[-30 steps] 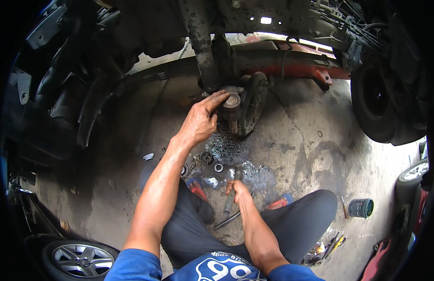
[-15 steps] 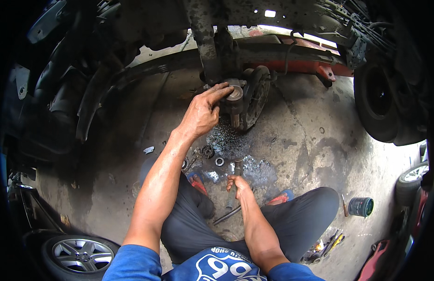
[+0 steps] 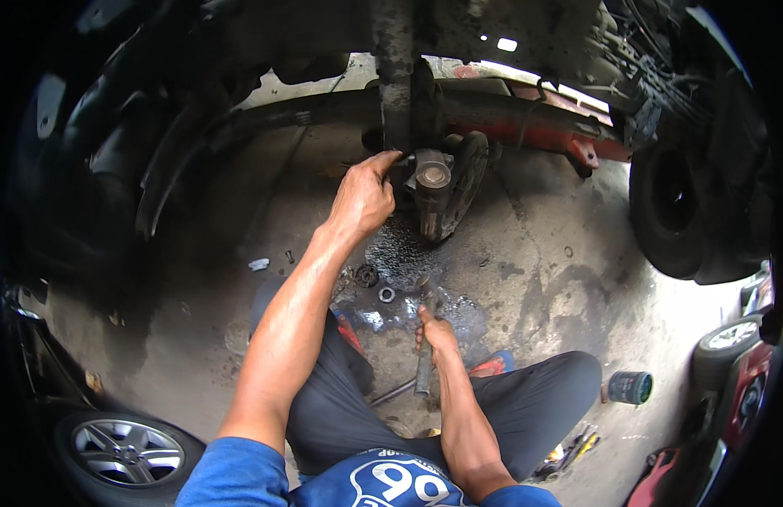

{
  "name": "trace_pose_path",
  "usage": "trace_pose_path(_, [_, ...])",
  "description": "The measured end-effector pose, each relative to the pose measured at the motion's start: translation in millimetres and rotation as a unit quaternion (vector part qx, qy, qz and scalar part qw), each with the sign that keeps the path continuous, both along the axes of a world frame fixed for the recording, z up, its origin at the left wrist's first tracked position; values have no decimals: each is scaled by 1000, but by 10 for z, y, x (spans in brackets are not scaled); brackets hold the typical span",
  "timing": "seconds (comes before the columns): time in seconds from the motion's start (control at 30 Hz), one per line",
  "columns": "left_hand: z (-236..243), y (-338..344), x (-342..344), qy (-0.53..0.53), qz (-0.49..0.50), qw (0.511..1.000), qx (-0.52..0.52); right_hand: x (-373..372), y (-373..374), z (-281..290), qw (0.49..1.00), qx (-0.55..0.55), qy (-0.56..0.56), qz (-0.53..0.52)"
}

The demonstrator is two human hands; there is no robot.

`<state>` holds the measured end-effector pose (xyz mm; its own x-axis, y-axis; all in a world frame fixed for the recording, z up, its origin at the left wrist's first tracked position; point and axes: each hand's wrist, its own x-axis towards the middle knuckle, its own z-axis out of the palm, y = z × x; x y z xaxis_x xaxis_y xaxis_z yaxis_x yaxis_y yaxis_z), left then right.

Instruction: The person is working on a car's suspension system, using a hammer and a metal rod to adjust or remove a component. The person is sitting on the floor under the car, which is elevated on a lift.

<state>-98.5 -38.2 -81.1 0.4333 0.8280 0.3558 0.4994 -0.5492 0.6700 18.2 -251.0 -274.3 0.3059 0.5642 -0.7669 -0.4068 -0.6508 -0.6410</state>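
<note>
My left hand [image 3: 363, 196] reaches up to the suspension part beneath the vehicle. Its index finger stretches toward the near left side of a dark knuckle [image 3: 433, 198] with a round, light-coloured end [image 3: 433, 175]; the other fingers curl inward and nothing shows in them. Beside the knuckle stands a brake disc-like round plate [image 3: 467, 182], seen edge-on. Lower down, between my knees, my right hand [image 3: 435, 332] is closed around the handle of a hammer [image 3: 424, 369], whose head [image 3: 428, 291] points away from me.
A metal ring [image 3: 386, 294] and a dark, round toothed part [image 3: 366, 275] lie on the wet, stained concrete. A dark can [image 3: 631, 387] stands at right, above some hand tools [image 3: 569, 456]. An alloy wheel [image 3: 128, 454] is at lower left, a tyre [image 3: 674, 198] hangs at right.
My left hand has drawn back from the round end to the knuckle's left side. The hammer has turned more upright in my right hand, and the view has shifted slightly.
</note>
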Motion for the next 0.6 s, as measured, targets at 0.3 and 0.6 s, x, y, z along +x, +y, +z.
trace_pose_path(0.3, [-94, 36, 28, -91, 87, 991, -46, 536, 137, 1972, 900, 411, -144, -8])
trace_pose_path(0.6, [8, -26, -66, -107, 109, 980, -124, 392, 558, 2131, 884, 253, -368, 138])
